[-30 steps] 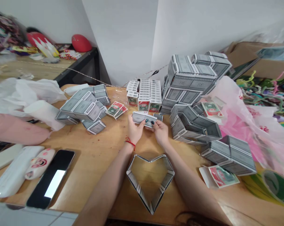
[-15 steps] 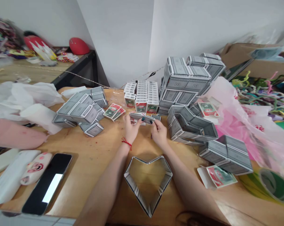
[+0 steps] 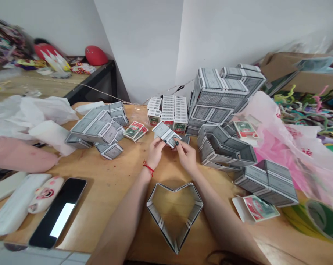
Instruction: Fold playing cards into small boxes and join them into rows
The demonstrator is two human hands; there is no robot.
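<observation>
Between my two hands, above the middle of the table, are playing cards (image 3: pixel 164 133) with their grey patterned backs facing up. My left hand (image 3: pixel 155 152) pinches their lower left edge, a red string bracelet (image 3: pixel 148 168) at its wrist. On the right corner, the thumb and fingers of my right hand (image 3: pixel 186 152) are closed. Whether the cards are joined together I cannot tell. A heart-shaped frame of playing cards (image 3: pixel 190 221) stands on the table between my forearms. Behind the hands are rows of card boxes (image 3: pixel 168 110), and red-and-green card packs (image 3: pixel 135 131) lie to their left.
Structures built of cards stand at the left (image 3: pixel 92 125) and in a tall stack at the right (image 3: pixel 221 92). An open card box (image 3: pixel 261 208) and green tape (image 3: pixel 318 221) lie at the front right. A phone (image 3: pixel 57 213) rests at the front left.
The cards, seen nearly edge-on before, are now tilted so their patterned backs show. Both hands keep their hold at nearly the same spot. The whole view has shifted slightly.
</observation>
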